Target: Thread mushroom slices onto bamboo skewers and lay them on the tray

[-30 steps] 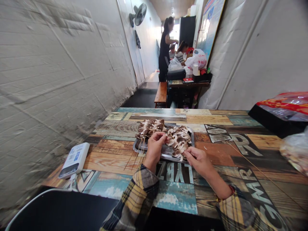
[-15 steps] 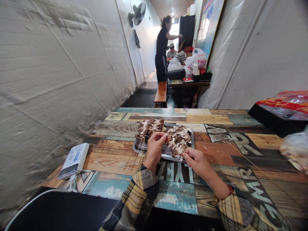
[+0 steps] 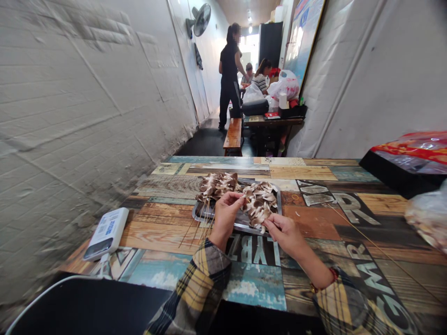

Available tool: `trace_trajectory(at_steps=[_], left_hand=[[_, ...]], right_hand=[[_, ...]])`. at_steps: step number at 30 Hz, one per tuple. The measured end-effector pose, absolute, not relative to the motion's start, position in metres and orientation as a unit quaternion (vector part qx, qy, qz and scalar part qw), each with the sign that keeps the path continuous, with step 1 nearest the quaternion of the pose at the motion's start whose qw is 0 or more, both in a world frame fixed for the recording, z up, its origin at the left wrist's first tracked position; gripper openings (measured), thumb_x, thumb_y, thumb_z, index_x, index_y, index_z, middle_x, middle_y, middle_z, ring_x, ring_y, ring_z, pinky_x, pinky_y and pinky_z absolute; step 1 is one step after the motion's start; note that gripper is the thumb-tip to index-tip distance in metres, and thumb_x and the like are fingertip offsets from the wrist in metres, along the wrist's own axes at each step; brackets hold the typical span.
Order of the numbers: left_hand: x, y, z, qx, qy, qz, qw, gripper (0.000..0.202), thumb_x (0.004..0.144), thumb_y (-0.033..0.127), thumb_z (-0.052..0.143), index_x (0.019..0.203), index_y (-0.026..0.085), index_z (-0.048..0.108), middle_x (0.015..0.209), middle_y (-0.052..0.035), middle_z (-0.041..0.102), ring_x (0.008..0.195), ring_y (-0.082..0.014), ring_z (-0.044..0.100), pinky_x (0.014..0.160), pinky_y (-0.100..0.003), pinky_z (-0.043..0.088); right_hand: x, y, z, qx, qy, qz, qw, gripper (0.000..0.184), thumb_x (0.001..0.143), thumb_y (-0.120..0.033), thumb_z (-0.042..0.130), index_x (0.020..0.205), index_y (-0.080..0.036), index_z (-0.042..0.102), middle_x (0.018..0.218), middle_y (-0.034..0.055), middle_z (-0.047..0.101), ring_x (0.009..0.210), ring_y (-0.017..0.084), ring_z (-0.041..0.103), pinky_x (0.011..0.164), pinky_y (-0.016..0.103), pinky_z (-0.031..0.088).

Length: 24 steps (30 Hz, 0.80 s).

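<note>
Grey-brown oyster mushrooms (image 3: pixel 218 185) lie heaped on a metal tray (image 3: pixel 279 200), with thin bamboo skewers (image 3: pixel 206 211) sticking out from them toward the lower left. My left hand (image 3: pixel 226 215) is closed over the tray's middle, thumb and fingertips pinched on a skewer that is mostly hidden. To its right, my right hand (image 3: pixel 283 232) pinches the lower edge of an oyster mushroom piece (image 3: pixel 260 215) at the tray's front right. Some of the mushrooms and tray are hidden behind my left hand.
A single skewer (image 3: pixel 380 249) lies on the patterned table (image 3: pixel 167 232) at right. A white device (image 3: pixel 106 232) with a cable stands at left. A black box (image 3: pixel 387 174) and a plastic bag (image 3: pixel 428 216) sit far right. Beyond are a bench (image 3: pixel 233 134) and several people.
My hands and the mushrooms stay almost in place. In the background, the standing person has lowered an arm and shifted to the left.
</note>
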<state>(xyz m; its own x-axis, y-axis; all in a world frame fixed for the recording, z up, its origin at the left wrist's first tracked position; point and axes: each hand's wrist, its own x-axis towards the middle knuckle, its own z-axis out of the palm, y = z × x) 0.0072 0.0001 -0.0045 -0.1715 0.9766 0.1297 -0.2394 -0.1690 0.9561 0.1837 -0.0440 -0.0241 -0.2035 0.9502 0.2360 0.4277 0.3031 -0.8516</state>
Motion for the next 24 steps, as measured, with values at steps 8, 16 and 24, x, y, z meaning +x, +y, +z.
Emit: trace_trajectory(at_steps=[8, 16, 24], left_hand=[[0.0094, -0.0022, -0.0008, 0.453, 0.443, 0.618, 0.465, 0.015, 0.065, 0.025, 0.075, 0.073, 0.015, 0.067, 0.071, -0.0006, 0.067, 0.067, -0.0117, 0.060, 0.068, -0.024, 0.046], [0.0112, -0.0046, 0.0011, 0.479, 0.405, 0.584, 0.515, 0.017, 0.065, 0.024, 0.076, 0.076, 0.015, 0.067, 0.077, -0.0011, 0.066, 0.072, -0.0112, 0.058, 0.071, -0.022, 0.044], [0.0111, -0.0031, -0.0075, 0.441, 0.412, 0.536, 0.591, 0.030, 0.068, 0.042, 0.073, 0.076, 0.013, 0.070, 0.071, -0.0002, 0.060, 0.065, -0.0096, 0.051, 0.062, -0.021, 0.040]], right_hand=[[0.1831, -0.0433, -0.0302, -0.493, -0.698, 0.329, 0.401, 0.030, 0.089, -0.035, 0.046, 0.064, -0.019, 0.053, 0.048, -0.0045, 0.047, 0.046, 0.011, 0.044, 0.047, 0.021, 0.032], [0.1830, -0.0437, -0.0265, -0.486, -0.690, 0.331, 0.423, 0.032, 0.090, -0.036, 0.045, 0.063, -0.019, 0.052, 0.047, -0.0049, 0.046, 0.045, 0.011, 0.043, 0.047, 0.021, 0.032], [0.1815, -0.0427, -0.0297, -0.487, -0.702, 0.302, 0.422, 0.030, 0.089, -0.034, 0.047, 0.065, -0.019, 0.054, 0.047, -0.0046, 0.047, 0.046, 0.011, 0.044, 0.048, 0.022, 0.033]])
